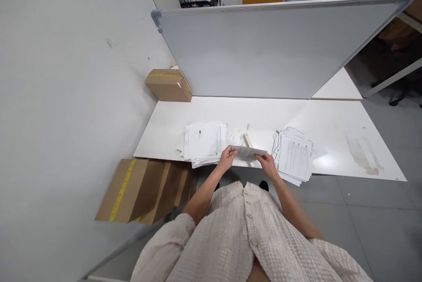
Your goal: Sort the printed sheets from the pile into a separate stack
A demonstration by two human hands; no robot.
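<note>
My left hand (227, 157) and my right hand (266, 163) each pinch one end of a sheet of paper (248, 152), held flat just above the near edge of the white table (329, 119). A stack of printed papers (202, 142) lies to the left of my hands. Another fanned stack of papers (294, 157) lies to the right, close to my right hand. A small tan stick-like object (247, 140) rests on the table just beyond the held sheet.
A large whiteboard (263, 49) stands upright along the table's far side. A cardboard box (169, 85) sits at the far left corner. More flat cardboard boxes (141, 190) lean on the floor at the left. A stain (364, 155) marks the table's right part.
</note>
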